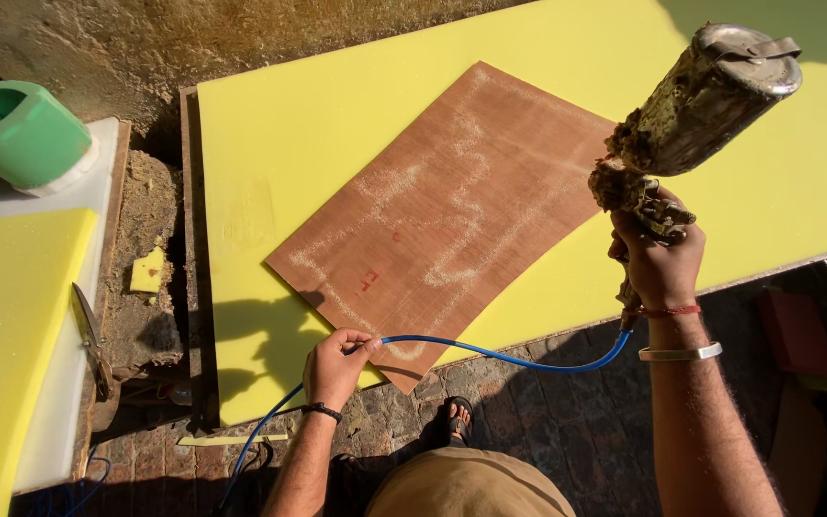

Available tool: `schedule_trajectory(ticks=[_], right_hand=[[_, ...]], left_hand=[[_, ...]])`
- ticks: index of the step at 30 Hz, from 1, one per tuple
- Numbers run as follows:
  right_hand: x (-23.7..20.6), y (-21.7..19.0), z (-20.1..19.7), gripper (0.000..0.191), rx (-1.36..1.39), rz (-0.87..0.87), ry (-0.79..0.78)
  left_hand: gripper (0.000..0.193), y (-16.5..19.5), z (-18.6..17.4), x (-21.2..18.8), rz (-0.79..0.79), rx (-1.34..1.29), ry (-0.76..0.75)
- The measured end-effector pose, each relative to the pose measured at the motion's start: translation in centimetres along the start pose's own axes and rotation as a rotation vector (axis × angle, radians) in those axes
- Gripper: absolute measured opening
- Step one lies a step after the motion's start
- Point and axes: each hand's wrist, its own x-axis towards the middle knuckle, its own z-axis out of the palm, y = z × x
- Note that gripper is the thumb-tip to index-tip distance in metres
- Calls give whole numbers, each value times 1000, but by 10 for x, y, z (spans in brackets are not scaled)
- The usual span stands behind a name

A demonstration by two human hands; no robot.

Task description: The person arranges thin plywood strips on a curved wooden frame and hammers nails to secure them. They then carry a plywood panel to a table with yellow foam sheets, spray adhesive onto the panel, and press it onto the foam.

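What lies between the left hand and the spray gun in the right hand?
In the head view, a blue hose runs from the left hand to the spray gun held by the right hand, passing the brown plywood sheet corner.

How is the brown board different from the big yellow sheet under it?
The brown board is wood-coloured with whitish streaks; the yellow sheet is plain bright yellow. The brown board is smaller and lies turned at an angle on top; the yellow sheet is larger and lies underneath. Both are flat and rectangular.
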Motion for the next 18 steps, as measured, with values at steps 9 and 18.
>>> schedule_trajectory(ticks=[9, 18], right_hand=[[-15, 8, -55, 34, -181, 239, 54], [1, 15, -80, 33, -159, -52, 274]], left_hand=[[27, 14, 31, 3, 104, -187, -176], [26, 26, 31, 3, 102, -70, -132]])
